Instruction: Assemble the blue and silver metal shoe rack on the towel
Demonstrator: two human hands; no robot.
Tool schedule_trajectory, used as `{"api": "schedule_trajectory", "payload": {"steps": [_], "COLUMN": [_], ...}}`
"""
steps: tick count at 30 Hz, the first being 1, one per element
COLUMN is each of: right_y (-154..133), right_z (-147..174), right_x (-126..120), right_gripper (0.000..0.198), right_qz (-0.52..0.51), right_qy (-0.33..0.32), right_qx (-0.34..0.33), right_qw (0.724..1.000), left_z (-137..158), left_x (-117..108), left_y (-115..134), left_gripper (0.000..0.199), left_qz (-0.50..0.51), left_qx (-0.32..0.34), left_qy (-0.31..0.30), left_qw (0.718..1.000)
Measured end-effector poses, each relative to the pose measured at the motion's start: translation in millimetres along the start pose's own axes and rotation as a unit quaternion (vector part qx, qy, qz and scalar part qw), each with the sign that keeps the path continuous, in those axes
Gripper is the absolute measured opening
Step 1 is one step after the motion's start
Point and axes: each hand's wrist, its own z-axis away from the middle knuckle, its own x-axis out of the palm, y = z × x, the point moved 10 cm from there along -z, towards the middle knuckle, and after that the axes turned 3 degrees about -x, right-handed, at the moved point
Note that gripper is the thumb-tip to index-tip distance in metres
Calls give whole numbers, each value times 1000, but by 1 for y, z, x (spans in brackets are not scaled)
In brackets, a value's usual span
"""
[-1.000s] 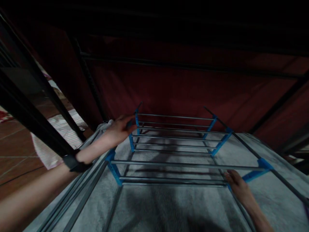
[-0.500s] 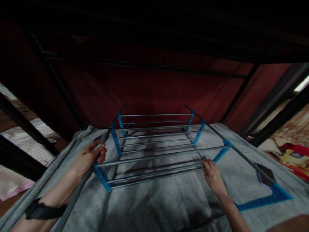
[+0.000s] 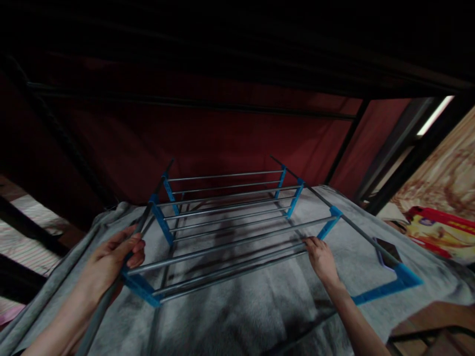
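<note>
A rack of grey tubes (image 3: 230,243) joined by blue plastic brackets lies on a grey blanket (image 3: 252,316). My left hand (image 3: 115,257) is wrapped round the rack's left side pole, just above the nearest left blue bracket (image 3: 141,289). My right hand (image 3: 321,257) has its fingers closed on the right end of a low crossbar, beside the right blue bracket (image 3: 328,227). Part of that bar's end is hidden by the fingers. A blue end piece (image 3: 401,284) sits on the near end of the right side pole.
A phone (image 3: 389,254) lies on the blanket behind the right pole. Farther right is a red and yellow package (image 3: 441,230). A dark metal frame (image 3: 345,143) surrounds the bed-like surface, with dark red cloth (image 3: 237,143) at the back and a low dark overhang above.
The view has turned a little to the right, so the rack and my left hand appear farther left. Both hands keep their places on the rack.
</note>
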Motion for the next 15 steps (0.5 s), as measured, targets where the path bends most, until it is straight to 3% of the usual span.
{"api": "schedule_trajectory", "payload": {"steps": [9,15], "right_y": [9,10], "right_z": [-14,-12], "right_x": [13,22], "right_gripper": [31,34], "right_qz": [-27,-67], "right_qy": [-12,-1], "right_qx": [8,10], "right_qw": [1000,998], "left_z": [-18,-19], "left_x": [17,19], "left_y": [-4,-6], "left_gripper": [41,50], "left_qz": [23,-19], "left_qx": [-29,-28], "left_qy": [-44,-47], "left_qw": [998,998]}}
